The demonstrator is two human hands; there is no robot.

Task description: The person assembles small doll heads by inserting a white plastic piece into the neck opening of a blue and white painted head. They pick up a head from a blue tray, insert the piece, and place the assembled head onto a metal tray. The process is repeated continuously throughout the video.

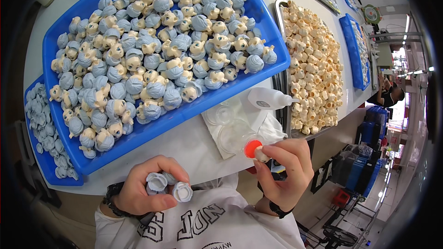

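My left hand (146, 186) is closed around several pale blue doll hair pieces (182, 192), hollow sides showing, in front of the table edge. Between the thumb and fingers of my right hand (290, 169) is a small cream doll head piece (261, 155). It is beside a small clear cup with bright red-orange contents (252, 148); whether the two touch I cannot tell. A white squeeze bottle (270, 98) lies on its side beyond the cup, its nozzle toward the cream pieces. Clear round dishes (230, 134) stand on a white cloth (213, 131) beside the cup.
A large blue tray (184, 119) of doll heads with blue hair fills the far left. Behind its left side, another blue tray (69, 181) holds loose hair pieces. On the right, a metal tray (287, 124) is heaped with cream head pieces. A person (392, 94) is in the background.
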